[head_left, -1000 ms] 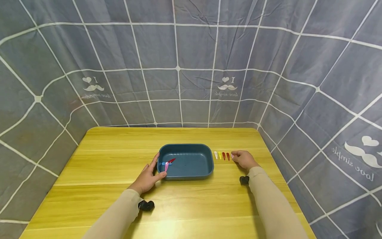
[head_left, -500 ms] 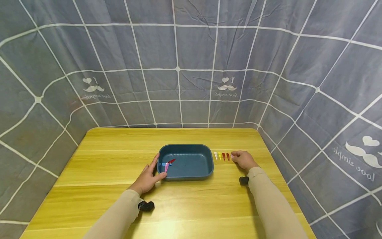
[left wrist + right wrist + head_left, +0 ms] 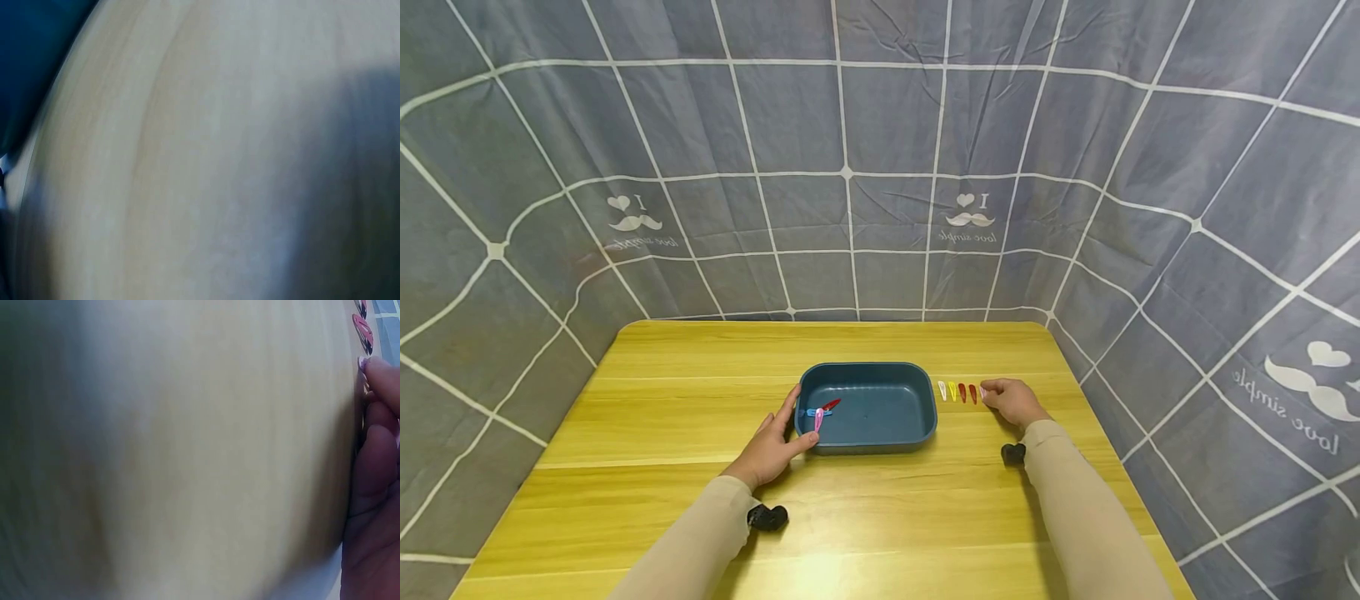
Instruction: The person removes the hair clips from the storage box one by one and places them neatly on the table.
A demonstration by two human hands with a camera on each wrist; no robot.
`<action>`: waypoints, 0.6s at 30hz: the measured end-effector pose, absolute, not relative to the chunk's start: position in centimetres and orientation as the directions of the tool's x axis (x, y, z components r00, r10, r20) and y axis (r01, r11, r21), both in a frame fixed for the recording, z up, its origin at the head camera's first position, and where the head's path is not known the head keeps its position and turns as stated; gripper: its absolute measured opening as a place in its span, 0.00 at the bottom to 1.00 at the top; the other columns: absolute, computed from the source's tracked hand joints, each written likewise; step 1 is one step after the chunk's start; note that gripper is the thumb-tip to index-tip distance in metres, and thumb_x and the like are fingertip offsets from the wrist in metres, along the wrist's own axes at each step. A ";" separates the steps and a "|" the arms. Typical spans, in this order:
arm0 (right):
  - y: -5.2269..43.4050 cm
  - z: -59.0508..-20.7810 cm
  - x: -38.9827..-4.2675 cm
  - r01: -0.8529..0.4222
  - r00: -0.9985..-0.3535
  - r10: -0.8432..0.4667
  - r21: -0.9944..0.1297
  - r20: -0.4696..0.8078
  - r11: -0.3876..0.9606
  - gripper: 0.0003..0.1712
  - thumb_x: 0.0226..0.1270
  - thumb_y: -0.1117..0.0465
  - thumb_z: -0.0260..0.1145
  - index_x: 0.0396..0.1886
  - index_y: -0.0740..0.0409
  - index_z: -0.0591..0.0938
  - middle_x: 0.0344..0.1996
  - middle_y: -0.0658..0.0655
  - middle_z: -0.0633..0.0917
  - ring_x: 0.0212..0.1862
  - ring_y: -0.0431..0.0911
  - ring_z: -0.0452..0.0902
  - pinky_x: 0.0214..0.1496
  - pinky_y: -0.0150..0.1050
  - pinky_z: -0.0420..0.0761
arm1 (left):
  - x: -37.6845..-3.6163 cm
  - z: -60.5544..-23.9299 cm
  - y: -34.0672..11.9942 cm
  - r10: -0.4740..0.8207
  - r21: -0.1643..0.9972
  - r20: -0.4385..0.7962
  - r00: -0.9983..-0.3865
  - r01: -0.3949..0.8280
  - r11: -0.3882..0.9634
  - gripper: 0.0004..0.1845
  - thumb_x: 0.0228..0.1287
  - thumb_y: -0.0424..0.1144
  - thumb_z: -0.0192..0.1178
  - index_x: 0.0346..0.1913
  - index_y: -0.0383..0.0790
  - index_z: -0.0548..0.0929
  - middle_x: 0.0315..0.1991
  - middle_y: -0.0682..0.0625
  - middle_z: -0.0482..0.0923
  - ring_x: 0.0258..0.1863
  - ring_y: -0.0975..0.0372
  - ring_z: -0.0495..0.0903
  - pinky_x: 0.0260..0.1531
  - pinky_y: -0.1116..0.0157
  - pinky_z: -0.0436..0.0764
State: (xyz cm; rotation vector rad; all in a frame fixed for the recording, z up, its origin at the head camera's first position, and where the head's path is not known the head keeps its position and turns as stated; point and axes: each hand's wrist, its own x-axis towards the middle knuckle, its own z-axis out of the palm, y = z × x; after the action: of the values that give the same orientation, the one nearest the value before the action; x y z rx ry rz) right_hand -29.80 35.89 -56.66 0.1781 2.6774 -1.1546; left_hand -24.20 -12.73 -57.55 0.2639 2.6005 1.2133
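We are resting our left hand [image 3: 772,446] against the left end of the blue tray [image 3: 880,438] — fingers straight along its wall, thumb touching the near corner, gripping nothing. Inside the tray, near that end, a blue clip [image 3: 812,412], a pink clip [image 3: 818,419] and a red clip [image 3: 831,404] are lying together. Just right of the tray, a row of small teardrop clips [image 3: 957,391] — white, yellow, two red — is sitting on the tabletop [image 3: 700,392]. Our right hand [image 3: 1013,402] is curling its fingertips onto a pale pink clip [image 3: 983,392] at the row's right end; whether it is pinching, we cannot tell. The tabletop is glossy yellow wood grain; grey gridded cloth [image 3: 880,167] is hanging around us.
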 end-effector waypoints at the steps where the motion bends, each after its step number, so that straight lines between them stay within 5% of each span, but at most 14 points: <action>1: 35.9 -56.7 -29.8 0.193 -0.969 0.021 -0.702 -0.246 0.686 0.24 0.82 0.60 0.59 0.71 0.64 0.79 0.72 0.69 0.77 0.73 0.66 0.71 0.74 0.60 0.74 | -24.2 -57.5 -12.7 0.271 0.771 -0.155 -0.950 0.055 0.634 0.50 0.75 0.62 0.60 0.86 0.71 0.36 0.86 0.39 0.47 0.82 0.28 0.37 0.73 0.22 0.44; 18: 36.6 -57.5 -29.8 0.183 -0.977 0.029 -0.755 -0.213 0.629 0.31 0.80 0.51 0.64 0.74 0.62 0.76 0.72 0.69 0.77 0.73 0.65 0.72 0.76 0.60 0.71 | -23.8 -57.3 -12.9 0.272 0.776 -0.155 -0.950 0.053 0.629 0.51 0.73 0.65 0.60 0.86 0.71 0.37 0.85 0.39 0.50 0.82 0.27 0.37 0.72 0.21 0.46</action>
State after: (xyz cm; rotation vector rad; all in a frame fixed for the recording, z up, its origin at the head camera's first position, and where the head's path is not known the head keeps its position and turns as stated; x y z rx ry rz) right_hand -29.79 36.55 -57.50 0.1761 2.6696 -1.2679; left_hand -23.82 -12.86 -57.29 0.2646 2.5954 1.2232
